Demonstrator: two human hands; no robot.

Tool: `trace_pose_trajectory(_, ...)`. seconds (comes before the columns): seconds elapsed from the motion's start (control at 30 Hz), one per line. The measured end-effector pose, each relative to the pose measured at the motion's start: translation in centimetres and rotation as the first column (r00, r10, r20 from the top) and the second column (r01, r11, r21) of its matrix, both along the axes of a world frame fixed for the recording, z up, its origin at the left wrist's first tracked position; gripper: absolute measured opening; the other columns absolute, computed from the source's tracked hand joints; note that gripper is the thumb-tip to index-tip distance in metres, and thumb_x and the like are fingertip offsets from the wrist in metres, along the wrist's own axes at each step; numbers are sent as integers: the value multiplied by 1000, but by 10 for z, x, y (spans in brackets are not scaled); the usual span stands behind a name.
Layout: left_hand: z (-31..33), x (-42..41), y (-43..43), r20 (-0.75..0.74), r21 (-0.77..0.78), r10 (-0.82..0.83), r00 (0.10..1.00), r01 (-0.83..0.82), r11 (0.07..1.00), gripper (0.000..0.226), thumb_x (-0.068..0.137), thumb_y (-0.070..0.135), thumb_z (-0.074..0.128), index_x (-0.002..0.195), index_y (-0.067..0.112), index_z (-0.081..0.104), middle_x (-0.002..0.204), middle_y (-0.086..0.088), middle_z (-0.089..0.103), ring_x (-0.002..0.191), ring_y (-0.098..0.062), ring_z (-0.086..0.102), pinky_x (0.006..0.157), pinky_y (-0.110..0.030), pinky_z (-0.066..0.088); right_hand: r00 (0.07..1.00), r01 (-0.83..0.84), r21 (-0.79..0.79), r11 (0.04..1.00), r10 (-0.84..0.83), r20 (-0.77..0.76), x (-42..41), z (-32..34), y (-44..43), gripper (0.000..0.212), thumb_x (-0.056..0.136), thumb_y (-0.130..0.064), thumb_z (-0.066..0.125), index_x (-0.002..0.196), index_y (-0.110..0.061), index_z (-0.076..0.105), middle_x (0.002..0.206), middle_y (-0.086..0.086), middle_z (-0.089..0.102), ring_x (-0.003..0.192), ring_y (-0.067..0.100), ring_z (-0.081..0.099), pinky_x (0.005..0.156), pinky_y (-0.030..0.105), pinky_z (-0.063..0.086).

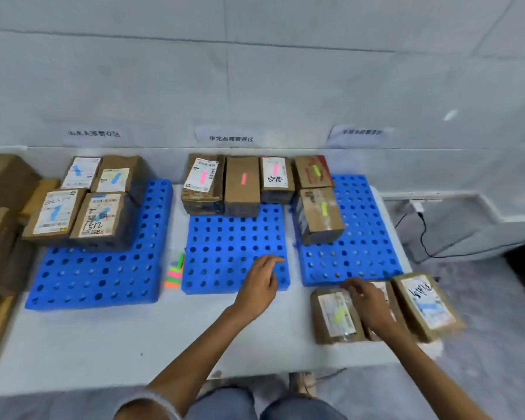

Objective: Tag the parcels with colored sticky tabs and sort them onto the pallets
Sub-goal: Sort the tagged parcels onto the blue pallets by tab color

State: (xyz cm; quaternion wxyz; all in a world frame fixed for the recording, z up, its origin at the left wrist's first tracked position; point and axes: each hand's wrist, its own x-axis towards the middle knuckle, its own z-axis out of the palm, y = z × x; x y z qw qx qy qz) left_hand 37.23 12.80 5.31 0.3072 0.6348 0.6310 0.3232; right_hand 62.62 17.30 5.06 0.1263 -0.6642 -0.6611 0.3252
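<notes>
White table (103, 344) is shared by pallets (97, 277) and a stiff, probably light parcel (383, 291), best gripped by its side edges; left hand (259, 286) is held open, right hand (367, 301) grip cannot be told.

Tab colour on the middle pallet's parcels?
Pink sticky tabs on the brown cardboard parcels atop the middle blue perforated plastic pallet; head view.
</notes>
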Motion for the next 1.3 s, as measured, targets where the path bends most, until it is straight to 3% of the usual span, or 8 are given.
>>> trace_pose_trajectory(0.17,-29,98,-7,64,-290,-7,998,25,957,33,95,8,45,127,15,47,131,-1,49,122,-17,47,96,-16,33,975,-180,-199,963,201,91,57,-38,-23,17,92,-5,48,81,-14,56,84,3,58,76,16,53,69,22,38)
trace_pose_trajectory(0.33,-41,161,-16,183,-593,19,983,96,799,58,87,33,62,137,23,33,128,9,49,119,-16,53,87,-19,44,952,-280,-262,924,302,48,74,-61,-29,28,88,-10,49,116,-11,53,111,8,61,97,19,59,85,28,50)
trace_pose_trajectory(0.43,-46,177,-18,202,-685,105,974,64,725,64,90,19,58,143,20,23,138,-3,48,121,-19,52,95,-24,47,946,-302,-279,912,323,31,75,-54,-26,30,89,-11,50,119,-11,52,117,9,59,106,22,57,89,24,47)
trace_pose_trajectory(0.6,-35,178,-18,162,-689,204,966,-37,724,55,90,9,53,139,18,32,137,-6,50,119,-19,54,91,-24,50,976,-195,-325,925,149,-160,79,-35,-16,32,92,-6,49,124,-13,50,115,5,60,97,15,57,79,17,47)
trace_pose_trajectory(0.83,0,145,2,203,-466,255,945,-136,874,21,91,16,57,112,18,58,117,3,60,92,-7,58,64,-10,51,910,-123,-128,984,60,-411,88,-4,-1,25,94,-18,53,118,-22,57,122,-2,47,114,13,49,98,31,46)
trace_pose_trajectory(1.07,-12,151,56,160,-488,371,915,-253,835,38,91,-1,48,125,15,50,132,-8,53,107,-19,55,68,-18,52,905,-207,-197,958,111,-410,52,-17,53,38,95,-3,44,132,-11,47,141,6,39,132,21,38,109,31,34)
trace_pose_trajectory(1.13,-17,155,65,156,-498,381,912,-260,827,43,90,-4,47,129,13,46,135,-9,50,112,-19,53,64,-10,48,922,-212,-251,945,108,-372,49,-24,64,47,95,1,41,140,-11,37,151,6,26,140,22,25,113,30,25)
trace_pose_trajectory(1.3,-17,158,73,180,-476,374,910,-253,842,46,89,-1,54,133,9,41,134,-4,48,122,-20,47,85,-18,41,933,-254,-268,929,163,-321,62,-28,83,55,96,2,38,147,-12,22,157,1,8,145,17,9,117,29,16)
